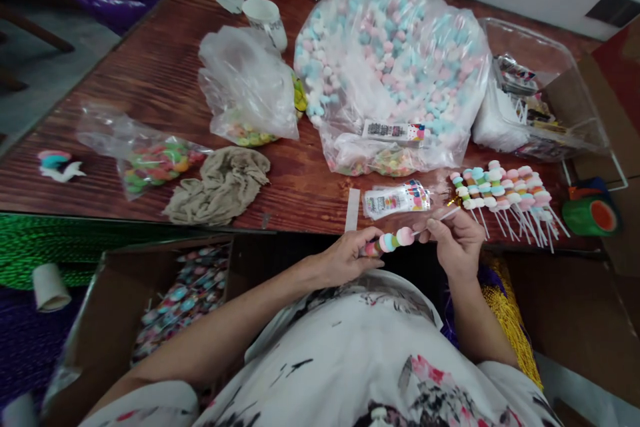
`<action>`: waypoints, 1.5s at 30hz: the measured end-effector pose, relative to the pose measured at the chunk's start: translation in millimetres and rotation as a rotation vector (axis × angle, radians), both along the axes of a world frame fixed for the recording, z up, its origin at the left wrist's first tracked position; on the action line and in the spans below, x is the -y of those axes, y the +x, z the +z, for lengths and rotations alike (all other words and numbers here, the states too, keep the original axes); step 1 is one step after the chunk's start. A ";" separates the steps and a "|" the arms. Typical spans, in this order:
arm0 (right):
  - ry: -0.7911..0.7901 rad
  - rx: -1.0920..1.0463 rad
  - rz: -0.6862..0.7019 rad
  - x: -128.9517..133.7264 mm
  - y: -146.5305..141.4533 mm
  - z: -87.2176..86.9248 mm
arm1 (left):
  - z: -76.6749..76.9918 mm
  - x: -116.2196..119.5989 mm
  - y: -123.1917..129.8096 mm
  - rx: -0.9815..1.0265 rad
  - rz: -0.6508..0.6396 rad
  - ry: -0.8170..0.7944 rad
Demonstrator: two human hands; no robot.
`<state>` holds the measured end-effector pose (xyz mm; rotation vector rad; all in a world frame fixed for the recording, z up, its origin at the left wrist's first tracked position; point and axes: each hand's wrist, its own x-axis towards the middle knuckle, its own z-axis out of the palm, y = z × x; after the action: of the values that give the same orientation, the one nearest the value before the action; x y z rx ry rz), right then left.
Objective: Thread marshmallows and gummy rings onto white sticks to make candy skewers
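Observation:
A candy skewer of pink, blue and green sweets is held level in front of my body. My left hand is closed around its left end, fingers wrapped over the sweets. My right hand pinches the white stick at the other end, whose tip points up to the right. A clear film seems to lie by the right fingers, but its edges are hard to make out. Just beyond, a stack of printed clear wrappers lies at the table edge. Finished-looking candy skewers lie in a row to the right.
A big bag of marshmallows fills the back middle. Gummy bags, a grey-brown cloth and a white mug are on the left. Green tape and a clear bin stand right; a carton of sweets is below.

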<state>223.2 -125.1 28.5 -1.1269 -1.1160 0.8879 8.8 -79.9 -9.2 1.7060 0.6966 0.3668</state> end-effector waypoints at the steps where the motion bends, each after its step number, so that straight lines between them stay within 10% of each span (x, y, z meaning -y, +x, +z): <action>1: -0.017 -0.030 -0.025 -0.9 1.3 -2.7 | -0.3 -0.4 -1.1 0.007 0.011 0.025; 8: 0.008 -0.150 0.077 -3.2 -2.2 -11.4 | 3.0 1.5 7.2 0.112 -0.028 -0.013; 18: 0.219 -0.157 0.229 -8.0 0.6 -4.3 | 7.4 -8.0 18.7 0.050 -0.032 -0.576; 26: 0.127 0.030 0.181 -11.9 0.3 -0.9 | 24.1 -25.3 26.2 -0.003 -0.003 -0.334; 34: 0.000 -0.284 -0.198 -15.1 -1.7 -21.8 | 24.8 -28.2 16.1 -0.189 0.106 0.106; 45: -0.018 -0.251 -0.018 -17.4 3.8 -48.0 | 4.3 -32.0 -5.1 -0.151 0.133 -0.164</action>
<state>227.0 -107.7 -19.5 -1.0072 -0.8915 0.9975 3.6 -48.0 -4.9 1.5469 0.9284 0.2667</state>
